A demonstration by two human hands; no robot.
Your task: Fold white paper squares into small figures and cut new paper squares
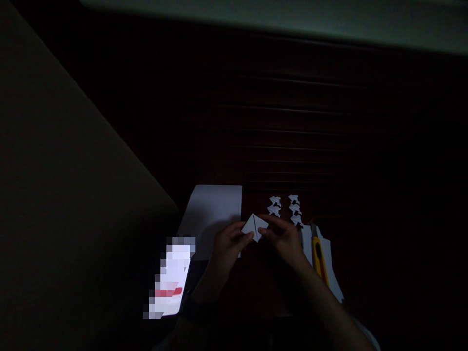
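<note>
Head view: folded paper (255,227) seemingly between both hands' thumbs and fingers

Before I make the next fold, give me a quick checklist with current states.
1. Left hand fingers on the folded paper: ok.
2. Right hand fingers on it too: ok.
3. Yellow cutter out of both hands: ok, lying on the right.
4. Cutter blade fully retracted: cannot tell, too dark.
5. Small folded pieces untouched by right hand: cannot tell, very close in view.
6. Lighting: not ok, mostly dark.

Lit phone (174,278), yellow utility knife (319,256)
</note>
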